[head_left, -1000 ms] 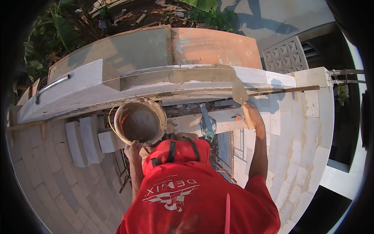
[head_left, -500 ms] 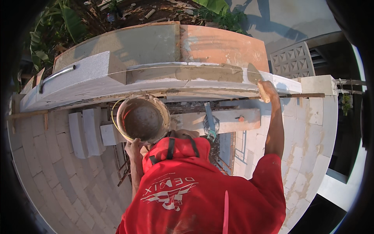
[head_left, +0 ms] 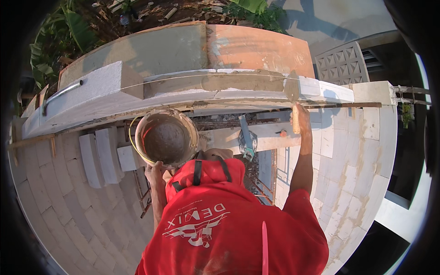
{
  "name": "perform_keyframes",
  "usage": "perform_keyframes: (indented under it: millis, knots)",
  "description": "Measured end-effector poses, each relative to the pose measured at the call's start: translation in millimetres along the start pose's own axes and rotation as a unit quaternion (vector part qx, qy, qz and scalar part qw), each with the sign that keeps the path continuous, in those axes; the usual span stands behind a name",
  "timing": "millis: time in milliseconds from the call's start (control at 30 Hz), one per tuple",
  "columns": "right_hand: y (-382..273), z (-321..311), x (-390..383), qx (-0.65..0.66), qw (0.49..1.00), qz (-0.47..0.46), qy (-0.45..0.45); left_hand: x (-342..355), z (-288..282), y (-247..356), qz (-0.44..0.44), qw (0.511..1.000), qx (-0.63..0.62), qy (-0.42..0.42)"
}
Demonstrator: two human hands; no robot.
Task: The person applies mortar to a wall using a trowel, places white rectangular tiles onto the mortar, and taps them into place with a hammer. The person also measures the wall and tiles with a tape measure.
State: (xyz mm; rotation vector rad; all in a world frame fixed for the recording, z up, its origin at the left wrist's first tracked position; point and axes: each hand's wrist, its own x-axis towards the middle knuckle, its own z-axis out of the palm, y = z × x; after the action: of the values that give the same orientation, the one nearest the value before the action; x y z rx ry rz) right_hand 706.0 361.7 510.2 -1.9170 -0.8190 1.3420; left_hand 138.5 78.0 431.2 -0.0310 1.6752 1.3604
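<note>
My left hand (head_left: 155,171) grips the near rim of a round, mortar-caked bucket (head_left: 193,137). Inside is grey wet mortar (head_left: 166,140), and a yellow handle hangs at the bucket's left side. My right hand (head_left: 304,124) is closed round the wooden handle of a trowel (head_left: 292,87). Its grey-smeared blade lies against the wall top at the right end of a strip of mortar (head_left: 243,81). That strip runs along the white block wall (head_left: 183,98), from a raised white block (head_left: 98,89) on the left toward the blade.
A taut string crosses above the wall top. A bent metal pipe (head_left: 64,95) lies on the raised block. Below stand loose white blocks (head_left: 107,153), a plank (head_left: 270,137) and a blue-handled tool (head_left: 246,135). Orange and grey panels (head_left: 259,48) rise behind the wall.
My right hand and the trowel have moved left along the wall top, and the blade now meets the mortar strip's right end. The left hand still holds the bucket.
</note>
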Motion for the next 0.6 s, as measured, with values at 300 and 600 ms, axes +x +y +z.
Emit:
perform_keyframes:
  millis: [300,600]
  knots:
    - [142.9,36.4,-116.0,-0.235,0.972,0.016,0.003,-8.3,8.6,8.9,-0.003,1.0,-0.021,0.005]
    - [34.9,215.4,-141.3,-0.576,0.694,-0.319,-0.291,-13.9,8.9,3.4,-0.011,1.0,-0.007,-0.015]
